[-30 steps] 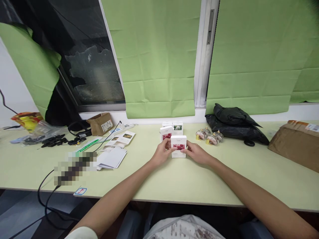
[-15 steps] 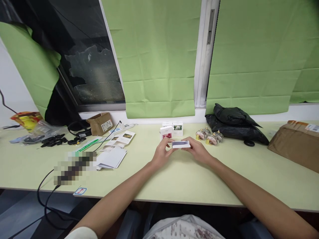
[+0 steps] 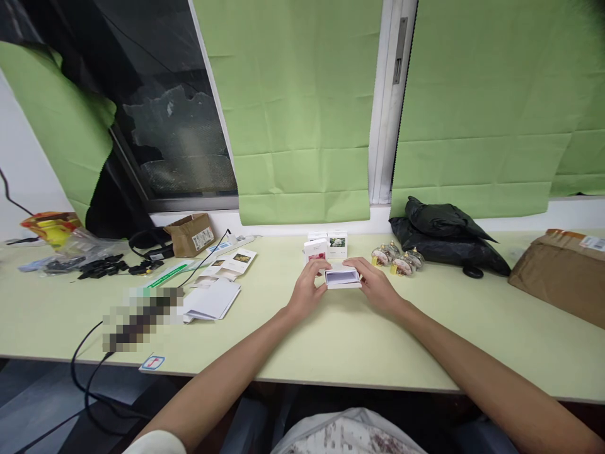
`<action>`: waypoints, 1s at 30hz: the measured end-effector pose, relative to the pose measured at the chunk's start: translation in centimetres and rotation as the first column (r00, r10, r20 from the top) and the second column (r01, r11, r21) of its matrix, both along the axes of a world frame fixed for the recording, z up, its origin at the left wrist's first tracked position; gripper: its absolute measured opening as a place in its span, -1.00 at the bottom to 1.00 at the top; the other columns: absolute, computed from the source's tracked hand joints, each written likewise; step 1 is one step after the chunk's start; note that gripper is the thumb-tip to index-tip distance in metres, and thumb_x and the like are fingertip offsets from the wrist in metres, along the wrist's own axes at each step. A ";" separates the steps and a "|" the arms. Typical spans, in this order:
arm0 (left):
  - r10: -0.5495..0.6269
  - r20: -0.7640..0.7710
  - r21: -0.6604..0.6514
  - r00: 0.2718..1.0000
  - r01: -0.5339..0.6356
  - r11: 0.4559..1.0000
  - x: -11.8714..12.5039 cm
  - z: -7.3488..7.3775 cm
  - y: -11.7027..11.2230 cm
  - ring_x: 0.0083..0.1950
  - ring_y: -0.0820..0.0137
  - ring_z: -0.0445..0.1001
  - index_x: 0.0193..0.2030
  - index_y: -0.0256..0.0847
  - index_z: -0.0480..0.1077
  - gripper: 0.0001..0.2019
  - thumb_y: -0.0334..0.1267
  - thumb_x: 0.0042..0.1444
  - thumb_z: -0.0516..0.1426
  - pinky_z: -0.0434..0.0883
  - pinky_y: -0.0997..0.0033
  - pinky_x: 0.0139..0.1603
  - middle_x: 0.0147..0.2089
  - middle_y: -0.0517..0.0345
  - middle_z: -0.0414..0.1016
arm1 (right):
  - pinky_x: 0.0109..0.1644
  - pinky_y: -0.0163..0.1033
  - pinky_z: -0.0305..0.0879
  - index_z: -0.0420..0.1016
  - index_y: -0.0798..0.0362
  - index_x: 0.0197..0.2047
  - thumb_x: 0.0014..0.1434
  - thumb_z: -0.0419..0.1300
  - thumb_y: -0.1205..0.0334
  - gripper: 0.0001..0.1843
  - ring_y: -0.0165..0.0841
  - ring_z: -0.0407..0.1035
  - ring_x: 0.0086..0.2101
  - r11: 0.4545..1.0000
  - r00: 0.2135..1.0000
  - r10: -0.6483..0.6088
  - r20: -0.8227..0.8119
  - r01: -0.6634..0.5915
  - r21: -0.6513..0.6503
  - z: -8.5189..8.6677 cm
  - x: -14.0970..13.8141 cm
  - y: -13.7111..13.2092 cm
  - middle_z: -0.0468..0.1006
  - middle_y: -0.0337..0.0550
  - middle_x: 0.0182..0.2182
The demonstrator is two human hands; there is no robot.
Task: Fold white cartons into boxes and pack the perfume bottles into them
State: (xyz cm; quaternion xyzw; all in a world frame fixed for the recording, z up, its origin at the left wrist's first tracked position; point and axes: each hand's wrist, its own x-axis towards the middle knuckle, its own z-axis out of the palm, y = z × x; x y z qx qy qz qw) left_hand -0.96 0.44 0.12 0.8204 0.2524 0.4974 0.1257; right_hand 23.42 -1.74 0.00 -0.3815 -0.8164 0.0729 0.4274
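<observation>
Between my two hands is a small white cardboard box [image 3: 343,284], its open end turned toward me so that the hollow inside shows. My left hand [image 3: 306,289] grips the box's left side, thumb below and fingers above. On the opposite side my right hand [image 3: 378,287] holds it with the fingers over the top edge. Just behind, a white box with a pink flower print [image 3: 315,250] stands beside another white box with a flower picture [image 3: 337,246]. Several clear ornaments with gold tops [image 3: 401,263] sit to the right of my right hand.
Flattened white cartons [image 3: 212,299] lie to the left, near a blurred-out object [image 3: 142,321] with black cables. Farther back are a small brown carton [image 3: 190,236] and black parts [image 3: 101,267]. Black plastic bags [image 3: 439,243] and a large brown package [image 3: 558,271] occupy the right.
The small white box has tilted and come slightly lower, so more of its hollow inside shows. Both hands have kept hold of it.
</observation>
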 end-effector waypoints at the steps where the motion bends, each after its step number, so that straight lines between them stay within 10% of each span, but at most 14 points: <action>1: -0.004 0.005 0.013 1.000 0.004 1.000 0.0 -0.1 0.1 0.23 0.18 0.42 0.11 -0.06 0.38 -0.68 -0.42 0.25 0.18 0.43 0.23 0.03 0.10 0.02 0.49 | 0.04 -0.08 0.42 0.35 -0.13 0.36 0.21 0.00 0.53 -0.29 -0.14 0.44 0.07 1.000 1.000 -0.003 -0.003 0.003 0.023 0.0 0.0 0.0 0.45 -0.03 0.22; 21: 0.054 -0.076 -0.015 0.996 -0.056 0.998 -0.3 -0.9 1.0 0.38 0.15 0.32 0.31 0.01 0.30 -0.37 -0.51 0.13 0.24 0.49 0.15 0.17 0.30 -0.01 0.37 | -0.14 -0.16 0.46 0.35 -0.12 0.31 0.21 0.07 0.49 -0.37 -0.24 0.49 -0.11 1.000 1.000 -0.016 -0.005 0.016 0.012 -0.5 0.1 0.5 0.44 -0.04 0.21; 30: 0.049 -0.078 0.082 0.996 -0.042 0.996 -0.7 -0.8 1.3 0.28 0.16 0.42 0.19 -0.03 0.41 -0.59 -0.44 0.24 0.21 0.44 0.01 0.26 0.15 0.02 0.51 | -0.15 -0.16 0.44 0.35 -0.13 0.29 0.14 0.05 0.56 -0.30 -0.19 0.48 -0.02 0.999 1.000 -0.020 0.003 0.020 0.045 -0.6 0.0 0.4 0.47 -0.06 0.18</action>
